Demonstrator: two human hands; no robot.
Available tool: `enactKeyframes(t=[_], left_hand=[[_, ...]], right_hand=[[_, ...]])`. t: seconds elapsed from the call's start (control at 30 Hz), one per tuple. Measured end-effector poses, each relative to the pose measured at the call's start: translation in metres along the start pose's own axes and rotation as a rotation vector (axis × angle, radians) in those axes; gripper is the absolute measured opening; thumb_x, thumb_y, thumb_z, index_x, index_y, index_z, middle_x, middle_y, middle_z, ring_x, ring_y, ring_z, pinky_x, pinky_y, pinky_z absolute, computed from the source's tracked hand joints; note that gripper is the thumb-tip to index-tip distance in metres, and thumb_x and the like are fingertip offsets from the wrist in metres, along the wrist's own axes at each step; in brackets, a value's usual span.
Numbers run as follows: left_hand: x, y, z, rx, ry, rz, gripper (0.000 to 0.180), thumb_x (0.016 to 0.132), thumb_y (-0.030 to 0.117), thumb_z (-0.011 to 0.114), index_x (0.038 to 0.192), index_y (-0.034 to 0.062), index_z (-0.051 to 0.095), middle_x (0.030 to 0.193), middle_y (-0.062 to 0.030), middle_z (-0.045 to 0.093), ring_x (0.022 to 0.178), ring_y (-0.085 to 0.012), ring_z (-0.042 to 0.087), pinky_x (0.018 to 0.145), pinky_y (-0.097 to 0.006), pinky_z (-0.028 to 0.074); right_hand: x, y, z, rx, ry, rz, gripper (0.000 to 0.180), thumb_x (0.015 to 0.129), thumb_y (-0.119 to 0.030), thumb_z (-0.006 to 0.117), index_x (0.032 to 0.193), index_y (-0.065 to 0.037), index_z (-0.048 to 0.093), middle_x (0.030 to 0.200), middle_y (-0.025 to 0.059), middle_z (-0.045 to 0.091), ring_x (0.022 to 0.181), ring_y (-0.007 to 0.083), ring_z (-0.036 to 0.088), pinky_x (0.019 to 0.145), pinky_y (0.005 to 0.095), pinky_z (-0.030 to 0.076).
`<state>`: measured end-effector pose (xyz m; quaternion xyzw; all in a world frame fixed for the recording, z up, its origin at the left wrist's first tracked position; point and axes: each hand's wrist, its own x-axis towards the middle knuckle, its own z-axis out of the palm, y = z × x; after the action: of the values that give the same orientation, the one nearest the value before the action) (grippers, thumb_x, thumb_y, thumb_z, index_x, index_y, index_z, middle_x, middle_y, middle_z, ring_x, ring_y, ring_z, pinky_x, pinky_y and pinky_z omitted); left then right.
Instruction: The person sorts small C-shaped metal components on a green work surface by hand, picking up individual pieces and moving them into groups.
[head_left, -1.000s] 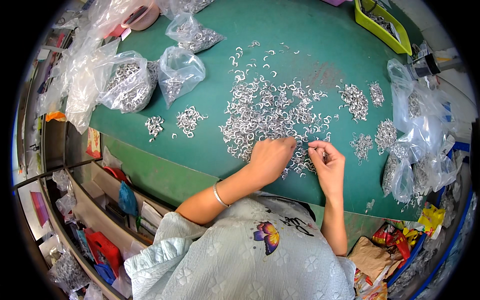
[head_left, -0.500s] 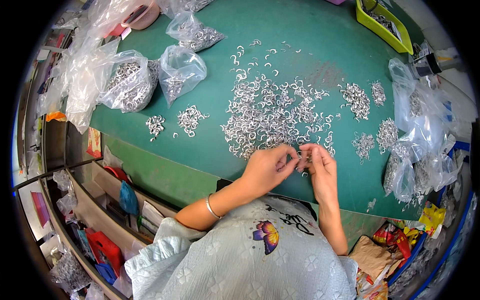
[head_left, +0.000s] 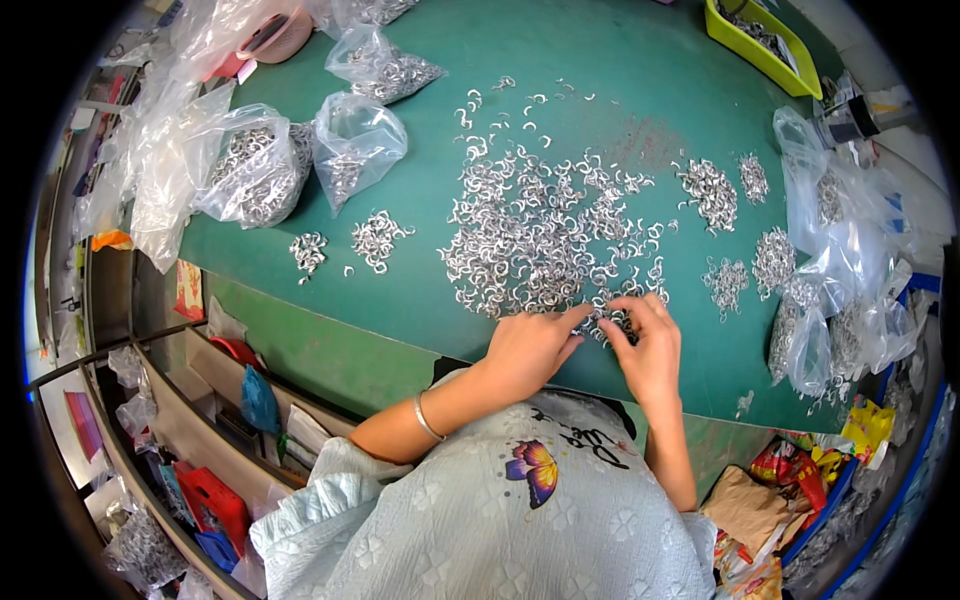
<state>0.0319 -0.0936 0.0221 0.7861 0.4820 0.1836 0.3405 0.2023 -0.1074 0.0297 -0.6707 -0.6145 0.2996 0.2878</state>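
A broad heap of small silver crescent-shaped metal pieces (head_left: 530,235) lies on the green tabletop (head_left: 390,300). At its near edge, my left hand (head_left: 530,350) rests with index finger stretched toward the pieces and thumb apart, holding nothing that I can see. Close by on the right, my right hand (head_left: 650,350) curves over a small cluster of pieces (head_left: 612,318). Its thumb and fingers are apart at the cluster's edge; no piece shows clearly gripped. Both hands touch or nearly touch the pieces there.
Small sorted piles (head_left: 378,240) lie to the left, and others (head_left: 709,195) to the right. Clear plastic bags of metal pieces (head_left: 260,165) stand at the far left; more bags (head_left: 840,290) lie along the right edge. A yellow-green basket (head_left: 765,50) sits at the far right.
Both hands have lowered from a raised pinch onto the near edge of the heap. My fingers have spread, and my right hand has shifted slightly right.
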Motion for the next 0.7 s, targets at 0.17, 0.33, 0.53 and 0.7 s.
enactKeyframes(t=[0.17, 0.33, 0.53, 0.7], left_hand=[[-0.004, -0.009, 0.002, 0.06, 0.079, -0.063, 0.024, 0.083, 0.017, 0.062, 0.106, 0.0122, 0.06, 0.068, -0.0105, 0.063, 0.057, -0.0305, 0.061, 0.052, -0.041, 0.048], [-0.004, -0.002, -0.013, 0.092, 0.055, -0.201, 0.021, 0.083, 0.019, 0.063, 0.103, 0.0116, 0.062, 0.07, -0.01, 0.065, 0.057, -0.0296, 0.061, 0.05, -0.039, 0.046], [-0.012, -0.014, -0.012, 0.038, 0.076, -0.055, 0.026, 0.084, 0.02, 0.063, 0.108, 0.0104, 0.061, 0.065, -0.0114, 0.062, 0.055, -0.0308, 0.059, 0.048, -0.04, 0.045], [-0.012, -0.008, -0.026, 0.049, 0.057, -0.243, 0.025, 0.084, 0.019, 0.063, 0.108, 0.0101, 0.064, 0.069, -0.0122, 0.064, 0.056, -0.0303, 0.06, 0.05, -0.039, 0.046]], right_hand=[[0.001, 0.002, 0.003, -0.215, 0.088, -0.012, 0.01, 0.074, -0.005, 0.07, 0.082, -0.005, 0.063, 0.07, 0.0091, 0.051, 0.054, 0.0239, 0.048, 0.052, 0.0363, 0.039], [0.004, -0.002, -0.007, -0.213, 0.078, -0.015, 0.011, 0.078, -0.01, 0.067, 0.089, -0.008, 0.064, 0.076, 0.0103, 0.058, 0.058, 0.0292, 0.057, 0.053, 0.0395, 0.043], [0.005, -0.01, 0.011, -0.239, -0.059, -0.162, 0.014, 0.078, -0.011, 0.068, 0.092, -0.01, 0.065, 0.078, 0.0082, 0.059, 0.059, 0.0286, 0.059, 0.052, 0.0383, 0.045], [0.011, -0.013, 0.01, -0.196, -0.05, -0.112, 0.016, 0.08, -0.013, 0.066, 0.096, -0.011, 0.064, 0.078, 0.0079, 0.059, 0.06, 0.0281, 0.059, 0.051, 0.0385, 0.045]])
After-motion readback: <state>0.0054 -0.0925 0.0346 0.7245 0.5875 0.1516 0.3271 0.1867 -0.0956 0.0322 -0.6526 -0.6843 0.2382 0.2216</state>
